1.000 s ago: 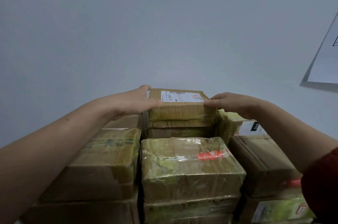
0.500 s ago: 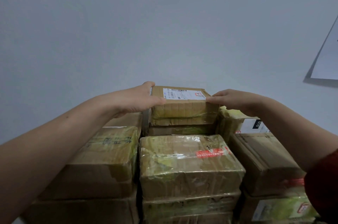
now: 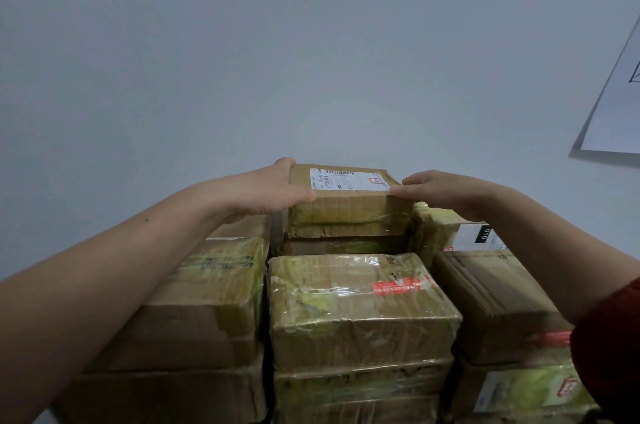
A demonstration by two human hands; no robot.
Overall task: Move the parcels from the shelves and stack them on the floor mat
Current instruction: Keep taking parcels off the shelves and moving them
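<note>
Wall [image 3: 311, 43], two hands [image 3: 263, 191] [image 3: 434, 188] on one parcel [image 3: 349, 210]

Stacked parcels [image 3: 360, 306] hide whatever carries them

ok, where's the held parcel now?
Head view, centre: the parcel tops the rear middle stack, gripped between left hand and right hand, wall behind.

Left hand [image 3: 273, 191] and right hand [image 3: 433, 188] gripping top parcel [image 3: 348, 202], stacked parcels [image 3: 356, 306] below, grey wall [image 3: 277, 43]
</note>
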